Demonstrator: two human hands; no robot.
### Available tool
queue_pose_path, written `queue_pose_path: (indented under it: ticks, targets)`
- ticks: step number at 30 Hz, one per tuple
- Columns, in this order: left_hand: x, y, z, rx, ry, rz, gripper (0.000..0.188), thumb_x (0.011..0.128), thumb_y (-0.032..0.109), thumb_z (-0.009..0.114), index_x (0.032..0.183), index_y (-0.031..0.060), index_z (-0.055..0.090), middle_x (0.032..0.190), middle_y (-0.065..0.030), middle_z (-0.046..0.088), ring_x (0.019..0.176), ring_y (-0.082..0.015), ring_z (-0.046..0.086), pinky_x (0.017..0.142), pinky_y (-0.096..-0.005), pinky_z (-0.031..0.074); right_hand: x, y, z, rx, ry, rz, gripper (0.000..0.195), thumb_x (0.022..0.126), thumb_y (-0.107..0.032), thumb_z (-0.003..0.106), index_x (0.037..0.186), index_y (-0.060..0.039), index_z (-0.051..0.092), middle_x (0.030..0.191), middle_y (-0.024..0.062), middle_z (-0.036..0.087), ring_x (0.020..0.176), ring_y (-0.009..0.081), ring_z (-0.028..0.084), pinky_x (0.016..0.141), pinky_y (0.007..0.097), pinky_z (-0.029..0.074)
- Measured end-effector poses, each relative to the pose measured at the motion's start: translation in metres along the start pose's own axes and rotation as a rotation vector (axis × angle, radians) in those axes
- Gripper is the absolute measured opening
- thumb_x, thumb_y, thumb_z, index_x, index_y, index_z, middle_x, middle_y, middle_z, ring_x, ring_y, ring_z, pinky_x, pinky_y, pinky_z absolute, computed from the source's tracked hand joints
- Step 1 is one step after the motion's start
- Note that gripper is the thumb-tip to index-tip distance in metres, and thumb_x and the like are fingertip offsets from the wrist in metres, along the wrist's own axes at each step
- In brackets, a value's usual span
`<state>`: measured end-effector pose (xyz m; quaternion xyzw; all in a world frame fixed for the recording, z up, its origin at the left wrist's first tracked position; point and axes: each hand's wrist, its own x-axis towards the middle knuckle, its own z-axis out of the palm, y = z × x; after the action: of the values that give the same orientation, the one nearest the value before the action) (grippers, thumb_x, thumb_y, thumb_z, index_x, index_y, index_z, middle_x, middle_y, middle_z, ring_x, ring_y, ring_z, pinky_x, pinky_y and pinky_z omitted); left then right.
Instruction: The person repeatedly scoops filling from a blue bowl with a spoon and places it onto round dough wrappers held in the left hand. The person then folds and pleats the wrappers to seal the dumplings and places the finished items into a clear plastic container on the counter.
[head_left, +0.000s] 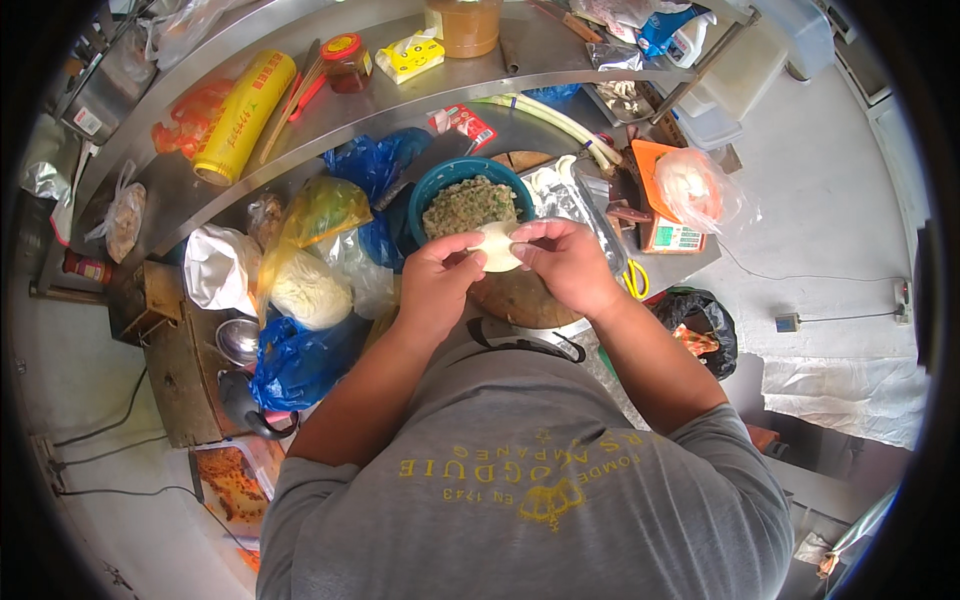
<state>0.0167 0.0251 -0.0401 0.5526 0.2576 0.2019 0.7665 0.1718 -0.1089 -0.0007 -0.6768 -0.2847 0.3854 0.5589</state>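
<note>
A round, pale dough wrapper (497, 249) is stretched between my two hands. My left hand (442, 279) pinches its left edge between thumb and fingertips. The right edge is held the same way by my right hand (568, 259). Just beyond the wrapper, a teal bowl (417, 212) contains a chunky minced filling (469, 206) flecked with green. Beneath my hands lies a round wooden chopping board (525, 298), partly hidden by them. To the right of the bowl is a metal tray (574, 212), with white dumplings (561, 171) at its far end.
A digital scale (673, 234) with an orange pan stands to the right. Yellow-handled scissors (636, 279) lie near my right wrist. Plastic bags, including a blue one (300, 360), crowd the left. A raised metal shelf (397, 94) spans the back. A black-lined bin (697, 330) stands right.
</note>
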Motion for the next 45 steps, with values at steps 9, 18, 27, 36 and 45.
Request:
queue_pose_path:
  ticks: [9,18,27,36,45]
  targets:
    - [0.000,-0.005,-0.010,-0.325,-0.186,0.041,0.028,0.093,-0.004,0.066,0.121,-0.0014,0.064,0.112,-0.0122,0.069,0.099,-0.0169,0.066,0.088,-0.0322,0.055,0.000,-0.027,-0.008,-0.041,-0.214,-0.107,0.014,0.091,0.003,0.070,0.104,0.0014,0.071,0.098,0.0044,0.072,0.091,0.0096,0.066,0.081,0.0255,0.054]
    - [-0.005,0.002,-0.006,-0.315,-0.040,0.070,0.030,0.092,0.001,0.070,0.122,-0.0031,0.065,0.101,-0.0052,0.068,0.089,-0.0101,0.062,0.079,-0.0256,0.052,-0.006,-0.004,0.011,0.515,-0.176,-0.026,0.023,0.089,0.006,0.070,0.111,-0.0011,0.069,0.107,0.0063,0.071,0.098,0.0139,0.068,0.088,0.0286,0.055]
    - [-0.019,0.006,-0.028,-0.432,-0.243,-0.006,0.029,0.095,-0.002,0.063,0.123,0.0030,0.062,0.116,-0.0116,0.067,0.107,-0.0218,0.065,0.093,-0.0374,0.054,-0.005,-0.005,0.019,0.295,-0.176,-0.122,0.026,0.088,0.009,0.069,0.111,-0.0022,0.067,0.106,0.0045,0.070,0.099,0.0139,0.067,0.090,0.0289,0.054]
    - [-0.017,-0.006,-0.033,-0.174,-0.155,0.047,0.030,0.093,-0.001,0.067,0.123,0.0011,0.065,0.114,-0.0077,0.067,0.103,-0.0152,0.063,0.088,-0.0307,0.052,-0.011,0.014,0.038,0.245,-0.095,-0.078,0.026,0.089,0.009,0.068,0.112,-0.0019,0.067,0.105,0.0031,0.070,0.096,0.0116,0.067,0.086,0.0267,0.055]
    - [-0.021,-0.012,-0.056,-0.584,-0.192,-0.337,0.042,0.097,0.002,0.060,0.138,0.0057,0.055,0.125,-0.0099,0.065,0.114,-0.0221,0.064,0.096,-0.0384,0.053,-0.014,0.027,0.057,0.060,-0.140,-0.166,0.025,0.088,0.004,0.070,0.112,-0.0015,0.067,0.096,0.0058,0.070,0.089,0.0118,0.068,0.080,0.0274,0.055]
